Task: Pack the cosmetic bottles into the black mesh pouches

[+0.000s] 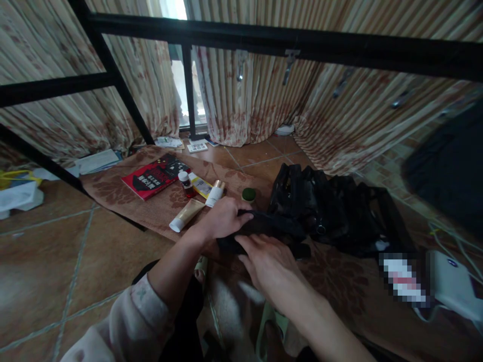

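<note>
A dark, soft black fabric item (277,226), perhaps a pouch or a folded bag, lies at the near edge of the cloth-covered bench in front of me. My left hand (226,218) is closed on its left end, the thumb pressing on top. Over its near side my right hand (267,254) curls, fingers bent and gripping the fabric. Its exact kind is hard to make out in the dim light. Directly to its right stands a black mesh organizer (332,213) with several upright sections. Just beyond the left hand is a small jar with a dark green lid (248,194).
Left of my hands lie a cream tube (186,215), a white-capped bottle (186,184), a white bottle (215,194), a yellow packet (200,185) and a red book (154,177). A white device (455,281) with cables rests at right. A black metal frame (241,32) crosses above.
</note>
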`<state>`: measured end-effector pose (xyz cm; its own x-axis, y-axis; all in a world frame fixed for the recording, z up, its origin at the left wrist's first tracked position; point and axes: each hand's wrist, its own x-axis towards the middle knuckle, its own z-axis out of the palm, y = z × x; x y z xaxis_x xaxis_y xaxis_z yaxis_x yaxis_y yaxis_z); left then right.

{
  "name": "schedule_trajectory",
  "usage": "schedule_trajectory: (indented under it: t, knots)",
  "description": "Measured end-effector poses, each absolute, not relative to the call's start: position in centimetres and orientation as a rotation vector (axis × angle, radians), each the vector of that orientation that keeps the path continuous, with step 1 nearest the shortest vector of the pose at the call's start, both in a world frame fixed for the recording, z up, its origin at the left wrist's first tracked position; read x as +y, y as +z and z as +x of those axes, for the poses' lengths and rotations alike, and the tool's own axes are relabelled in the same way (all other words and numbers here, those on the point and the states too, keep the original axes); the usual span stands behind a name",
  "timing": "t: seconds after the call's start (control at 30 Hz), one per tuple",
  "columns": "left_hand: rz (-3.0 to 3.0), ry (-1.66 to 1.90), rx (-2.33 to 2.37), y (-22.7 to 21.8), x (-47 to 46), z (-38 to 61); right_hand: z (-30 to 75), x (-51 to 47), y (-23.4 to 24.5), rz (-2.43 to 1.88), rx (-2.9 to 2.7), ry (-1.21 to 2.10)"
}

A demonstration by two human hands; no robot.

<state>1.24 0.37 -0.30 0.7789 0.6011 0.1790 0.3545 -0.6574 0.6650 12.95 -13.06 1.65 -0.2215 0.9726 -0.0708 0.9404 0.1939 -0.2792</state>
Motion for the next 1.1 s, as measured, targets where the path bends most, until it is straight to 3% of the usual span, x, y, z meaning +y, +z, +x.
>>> schedule_trajectory:
  t: [0.37,0.87,1.1]
  knots:
    - [2.246,0.472,0.655,-0.1,0.3,1.5,10.2,-11.9,0.9,-1.904,-2.295,0.442]
    - [2.234,0.485,0.538,-0.9,1.8,1.1,14.9,-12.9,4.0,-2.020,-2.303,0.511]
    - [2.269,0.440,0.557,-0.7,1.4,1.6,15.9,-13.5,3.1,-1.860,-2.295,0.475]
